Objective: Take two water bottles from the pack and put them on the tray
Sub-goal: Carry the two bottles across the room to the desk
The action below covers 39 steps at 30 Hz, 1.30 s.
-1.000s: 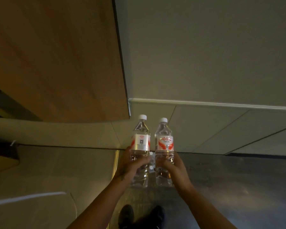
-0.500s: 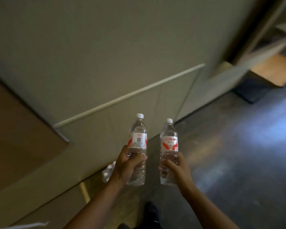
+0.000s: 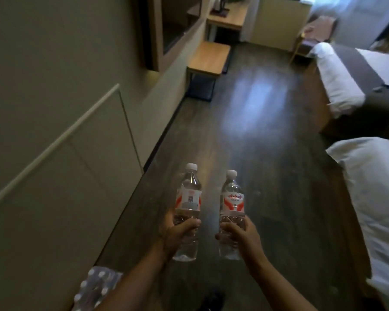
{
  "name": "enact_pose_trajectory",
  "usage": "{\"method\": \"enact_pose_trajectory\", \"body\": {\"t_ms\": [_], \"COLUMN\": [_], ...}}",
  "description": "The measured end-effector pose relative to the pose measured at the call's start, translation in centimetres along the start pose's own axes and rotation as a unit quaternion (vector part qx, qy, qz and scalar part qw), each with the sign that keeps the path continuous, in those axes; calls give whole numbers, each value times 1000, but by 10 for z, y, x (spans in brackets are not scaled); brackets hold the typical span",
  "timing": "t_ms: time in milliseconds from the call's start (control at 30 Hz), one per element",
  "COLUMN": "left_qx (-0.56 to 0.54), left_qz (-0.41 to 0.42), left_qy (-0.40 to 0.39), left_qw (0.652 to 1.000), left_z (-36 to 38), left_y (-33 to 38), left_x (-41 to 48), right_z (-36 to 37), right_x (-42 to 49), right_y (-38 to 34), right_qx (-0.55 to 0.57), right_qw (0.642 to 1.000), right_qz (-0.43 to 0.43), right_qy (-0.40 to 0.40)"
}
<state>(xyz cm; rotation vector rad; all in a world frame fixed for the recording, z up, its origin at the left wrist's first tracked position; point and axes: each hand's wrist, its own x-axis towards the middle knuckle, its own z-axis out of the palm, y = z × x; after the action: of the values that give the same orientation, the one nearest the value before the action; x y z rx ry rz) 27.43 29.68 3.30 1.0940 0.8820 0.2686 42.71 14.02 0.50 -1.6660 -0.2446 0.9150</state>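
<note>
A: Start nearest. What lies at the bottom edge of the view?

B: The pack [image 3: 94, 288] of water bottles sits on the floor [image 3: 256, 153] at the foot of the wall [image 3: 54, 108], partly hidden behind the left forearm. White caps show through its wrap.

A: And the hands?

B: Both are closed around bottles. The left hand [image 3: 177, 234] grips the lower body of the left bottle [image 3: 188, 212], fingers wrapped across its front. The right hand [image 3: 240, 236] is clamped the same way on the right bottle [image 3: 232, 212]. The hands are apart, with a clear gap between the two bottles.

A: How do the bottles stand?

B: Upright, white caps on top, red and white labels facing the camera, held in the air above the dark wooden floor. Neither touches anything but its hand.

A: What lies beyond them?

B: To the right, the white corner of a bed [image 3: 373, 198], and a second bed [image 3: 341, 81] farther along the same side. To the left, the wall runs onward with pale panelling. Farther along it stands a low wooden bench [image 3: 209, 58], and past that a wooden desk [image 3: 228, 16].

A: Anything on the desk?

B: A dark object near its far left corner, possibly a kettle on a tray; it is too small and blurred to be sure.
</note>
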Motion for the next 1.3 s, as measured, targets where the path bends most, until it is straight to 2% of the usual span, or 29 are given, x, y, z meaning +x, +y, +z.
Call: {"method": "enact_pose_trajectory", "body": {"t_ms": [167,633,933,1300], "left_qx": [20,45,62,83], "left_qz": [-3,-5,-14,-3], "left_qy": [-31,-57,-84,-166], "left_qw": [999,997,994,983], "left_z": [57,188,256,346], "left_y": [15,83,152,298], "left_x": [38,191,374,619], "right_z": [-48,-161,-215,-269], "right_x": [29,167,351,591], "right_y": [-14,-83,-139,-266], "right_qx": [19,65,69,71], "right_qw": [999,997,995,988], "right_qz": [16,-2,3,0], "right_qy": [38,43,71,137]}}
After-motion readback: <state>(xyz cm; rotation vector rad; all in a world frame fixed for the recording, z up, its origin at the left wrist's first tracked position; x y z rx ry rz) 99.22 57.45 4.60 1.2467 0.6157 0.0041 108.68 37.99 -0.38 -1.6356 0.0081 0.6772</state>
